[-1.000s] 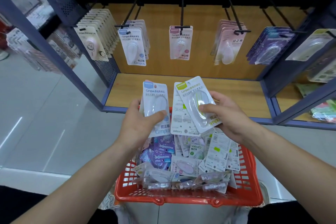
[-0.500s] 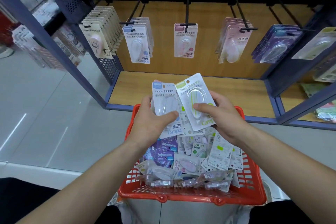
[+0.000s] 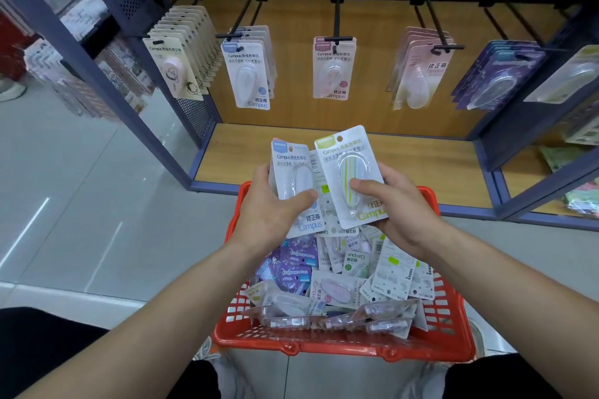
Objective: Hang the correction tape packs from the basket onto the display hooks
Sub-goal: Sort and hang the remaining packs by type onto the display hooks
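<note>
The blue-label pack and green-label pack are held mid-frame, over the red basket.
The left hand grips the blue one, the right hand the green (thumb across its blister); display hooks run along the top.

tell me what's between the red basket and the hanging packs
Head view: the wooden shelf board and its blue front edge, between basket and hanging packs.

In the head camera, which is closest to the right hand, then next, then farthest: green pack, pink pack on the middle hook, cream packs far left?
1. green pack, in the grip of the right hand.
2. pink pack, hanging ahead, in the middle.
3. cream packs, hanging far left.
</note>
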The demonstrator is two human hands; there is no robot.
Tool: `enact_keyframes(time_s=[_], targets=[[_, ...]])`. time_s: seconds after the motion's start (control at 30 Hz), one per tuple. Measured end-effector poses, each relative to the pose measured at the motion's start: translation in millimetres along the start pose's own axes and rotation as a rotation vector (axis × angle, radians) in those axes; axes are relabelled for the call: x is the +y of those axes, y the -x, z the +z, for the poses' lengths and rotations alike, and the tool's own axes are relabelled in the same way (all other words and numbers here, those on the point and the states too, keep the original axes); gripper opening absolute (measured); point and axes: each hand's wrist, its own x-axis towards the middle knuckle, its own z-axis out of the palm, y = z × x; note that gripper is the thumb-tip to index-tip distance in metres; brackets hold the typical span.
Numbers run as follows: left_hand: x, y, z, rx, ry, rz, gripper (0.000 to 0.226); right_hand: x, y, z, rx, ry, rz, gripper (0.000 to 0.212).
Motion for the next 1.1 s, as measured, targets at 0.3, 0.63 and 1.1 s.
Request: enact_keyframes(time_s=[0.3,0.63,1.1], targets=[[-2.3,-2.3,1.3,-0.031,0.028,-0.005,0.046,-2.0,2.5,0.9,-0.040,-0.065,0.020,0.026],[-1.9,-3.7,1.7,-0.040,0.062,-0.021,0.044,-3.8,0.9,0.3,0.071,-0.150,0.031,0.020],[-3.0,-7.4,2.0,-0.118,0.093,-0.059,0.072,6.2,4.9,5.2,-0.003,-0.143,0.066,0.030]])
